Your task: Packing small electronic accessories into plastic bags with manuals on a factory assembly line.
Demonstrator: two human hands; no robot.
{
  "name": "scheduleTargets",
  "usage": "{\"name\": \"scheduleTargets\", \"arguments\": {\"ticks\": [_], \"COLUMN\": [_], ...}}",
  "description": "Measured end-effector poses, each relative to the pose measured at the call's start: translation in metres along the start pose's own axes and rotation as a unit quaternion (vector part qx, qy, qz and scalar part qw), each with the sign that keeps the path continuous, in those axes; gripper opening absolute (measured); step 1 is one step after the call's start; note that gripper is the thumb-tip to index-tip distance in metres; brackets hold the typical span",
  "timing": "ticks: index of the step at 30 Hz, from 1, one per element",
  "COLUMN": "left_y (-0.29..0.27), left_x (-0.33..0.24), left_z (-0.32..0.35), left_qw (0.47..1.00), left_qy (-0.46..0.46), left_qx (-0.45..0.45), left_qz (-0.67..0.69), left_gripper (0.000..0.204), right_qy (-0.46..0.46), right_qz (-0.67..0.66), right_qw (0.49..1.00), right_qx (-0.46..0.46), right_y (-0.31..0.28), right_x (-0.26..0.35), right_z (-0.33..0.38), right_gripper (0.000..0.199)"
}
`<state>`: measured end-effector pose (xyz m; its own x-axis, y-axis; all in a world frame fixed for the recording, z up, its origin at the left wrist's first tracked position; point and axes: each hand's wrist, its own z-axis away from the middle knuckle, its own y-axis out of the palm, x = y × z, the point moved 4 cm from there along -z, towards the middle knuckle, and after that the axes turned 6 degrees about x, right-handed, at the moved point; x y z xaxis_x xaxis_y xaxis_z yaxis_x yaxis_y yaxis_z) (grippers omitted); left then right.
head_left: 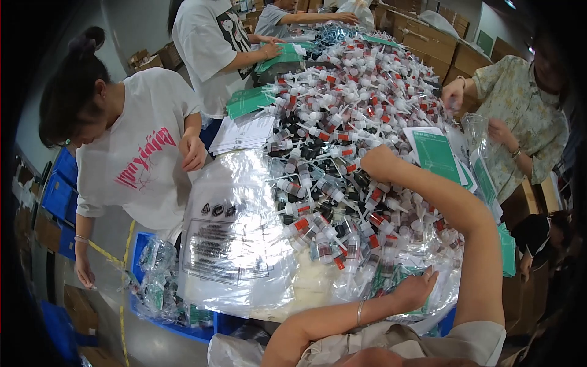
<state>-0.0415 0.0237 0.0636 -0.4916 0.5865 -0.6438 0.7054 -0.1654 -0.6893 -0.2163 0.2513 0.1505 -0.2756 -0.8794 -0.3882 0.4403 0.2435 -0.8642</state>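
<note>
While clear plastic bags [227, 244] gleamed left of centre, small white-capped bottles [343, 136] lay heaped mid-frame, the right hand [379, 164] curled among them; lower right, the left hand [416, 291] bent its fingers inward. I couldn't tell what either pinched.

You get glare on plastic bags [235, 235] left of the bottle pile [351, 119]. Well outside it, your view bends, darkening.

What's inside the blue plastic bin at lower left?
The blue plastic bin holds crumpled clear plastic bags, with green pieces among them. Anything beneath the top layer is covered.
</note>
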Motion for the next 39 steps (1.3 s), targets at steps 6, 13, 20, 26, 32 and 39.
{"name": "scheduleTargets", "arguments": {"ticks": [6,13,20,26,32,39], "left_y": [0.000,-0.002,-0.009,-0.011,-0.028,-0.076], "left_x": [0.000,-0.002,-0.009,-0.010,-0.003,-0.025], "left_z": [0.000,0.002,0.002,-0.007,-0.012,-0.020], "left_qw": [1.000,0.999,0.999,0.997,0.999,0.916], "left_qy": [0.001,0.005,-0.003,-0.015,-0.025,-0.192], "left_qx": [0.004,-0.013,0.015,0.058,0.019,0.040], "left_qz": [-0.019,-0.030,-0.032,-0.045,-0.011,0.350], "left_gripper": [0.054,0.054,0.053,0.053,0.057,0.057], "right_qy": [0.028,0.046,0.002,0.100,0.071,0.102], "right_qz": [-0.052,-0.196,-0.236,-0.335,-0.767,-0.857], "right_qw": [0.998,0.979,0.963,0.916,0.635,0.503], "right_qx": [-0.004,0.012,0.132,-0.194,-0.056,0.044], "right_y": [0.003,0.017,0.005,-0.025,-0.033,0.042], "right_x": [0.020,0.022,0.021,-0.011,0.000,0.045], "right_z": [-0.009,-0.026,-0.021,0.035,0.185,0.329], "right_gripper": [0.013,0.025,0.040,0.033,0.025,0.020]}}
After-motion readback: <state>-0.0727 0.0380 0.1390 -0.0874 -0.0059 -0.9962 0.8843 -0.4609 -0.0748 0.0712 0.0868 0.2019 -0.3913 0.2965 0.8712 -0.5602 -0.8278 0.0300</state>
